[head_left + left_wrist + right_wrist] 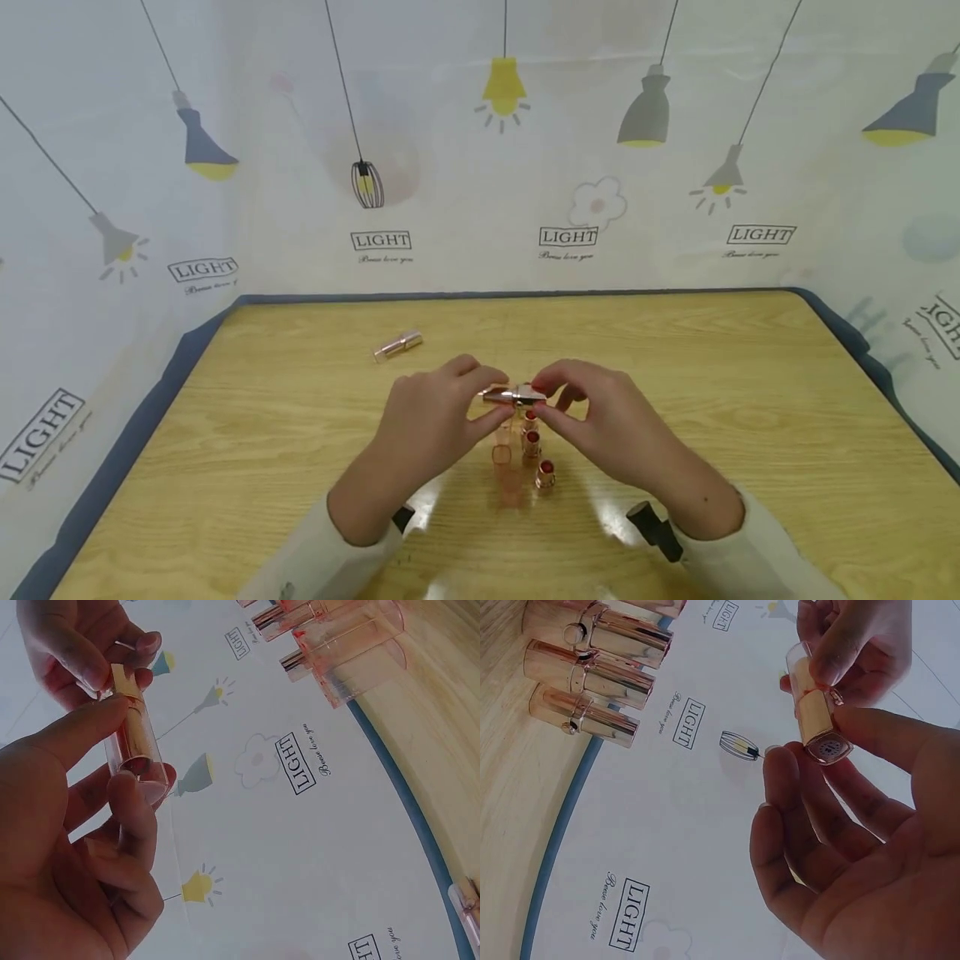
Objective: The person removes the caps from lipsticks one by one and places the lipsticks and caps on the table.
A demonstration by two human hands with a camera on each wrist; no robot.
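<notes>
Both hands hold one rose-gold lipstick (519, 395) sideways above the table. My left hand (438, 408) pinches its left end, where a clear cap (154, 789) surrounds the tube in the left wrist view. Thumb and fingers of my right hand (611, 421) grip the other end, the base with a round label (830, 749) on its bottom. Just below the hands stand several uncapped lipsticks with red tops, the closest one (545, 475) nearest me. To their left is a row of clear pinkish caps (501, 455), partly hidden by my left hand.
Another lipstick (398, 345) lies on its side at the back left of the wooden table (247, 433). A white curtain (465, 192) printed with lamps surrounds the table's far and side edges. Dark wrist straps (655, 531) show at the sleeves.
</notes>
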